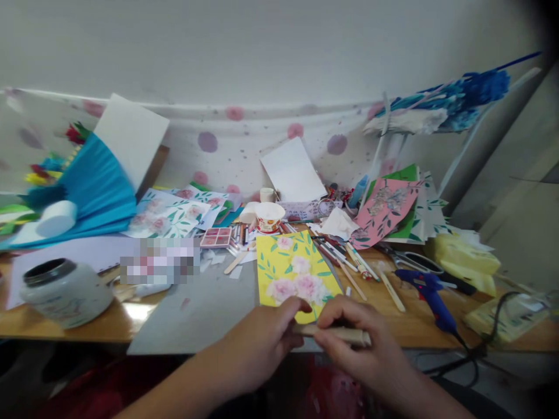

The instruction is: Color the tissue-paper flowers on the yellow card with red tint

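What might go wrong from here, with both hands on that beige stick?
The beige stick might slip from the left hand and right hand and drop past the table edge. A careless move could crease the yellow card, right by the hands. The right forearm, if swung out, may snag the cord of the blue glue gun.

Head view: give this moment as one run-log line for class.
left hand: holding beige stick | right hand: holding same stick | yellow flowered card: just beyond both hands | blue glue gun: to the right
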`<state>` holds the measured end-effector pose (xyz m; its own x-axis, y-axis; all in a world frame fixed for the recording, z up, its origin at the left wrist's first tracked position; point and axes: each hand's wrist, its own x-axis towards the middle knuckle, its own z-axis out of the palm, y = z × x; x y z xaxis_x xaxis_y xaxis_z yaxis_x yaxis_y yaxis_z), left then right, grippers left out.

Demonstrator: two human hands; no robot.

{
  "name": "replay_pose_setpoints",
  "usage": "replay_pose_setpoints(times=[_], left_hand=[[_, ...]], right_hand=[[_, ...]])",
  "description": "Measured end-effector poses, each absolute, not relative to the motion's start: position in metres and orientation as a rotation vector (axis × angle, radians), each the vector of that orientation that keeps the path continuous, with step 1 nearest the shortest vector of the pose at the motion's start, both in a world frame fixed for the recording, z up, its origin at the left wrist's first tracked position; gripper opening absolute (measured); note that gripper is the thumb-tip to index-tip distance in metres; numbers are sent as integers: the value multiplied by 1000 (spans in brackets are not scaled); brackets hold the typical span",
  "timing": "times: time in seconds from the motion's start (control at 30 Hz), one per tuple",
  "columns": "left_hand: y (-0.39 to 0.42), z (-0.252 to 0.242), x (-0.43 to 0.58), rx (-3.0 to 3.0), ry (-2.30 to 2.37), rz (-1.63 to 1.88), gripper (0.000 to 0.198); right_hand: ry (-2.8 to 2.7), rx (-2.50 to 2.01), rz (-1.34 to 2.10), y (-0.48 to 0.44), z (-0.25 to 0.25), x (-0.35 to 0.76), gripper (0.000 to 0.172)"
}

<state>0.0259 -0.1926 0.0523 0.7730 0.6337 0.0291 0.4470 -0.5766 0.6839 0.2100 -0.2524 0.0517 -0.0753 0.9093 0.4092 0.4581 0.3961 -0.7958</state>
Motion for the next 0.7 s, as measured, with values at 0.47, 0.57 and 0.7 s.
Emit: replay_pose_setpoints(times=[0.47,0.57,0.7], left_hand=[[-201,21,20,2487,555,1094,18],[-198,17,24,2478,490,1167,17],[-192,4,20,2575,443,1191,20]], right_hand=[[-980,-1082,1077,-252,20,184,39],[-900,-1094,1128,-253,21,187,42],[-788,-1082,1292,-251,21,178,48]])
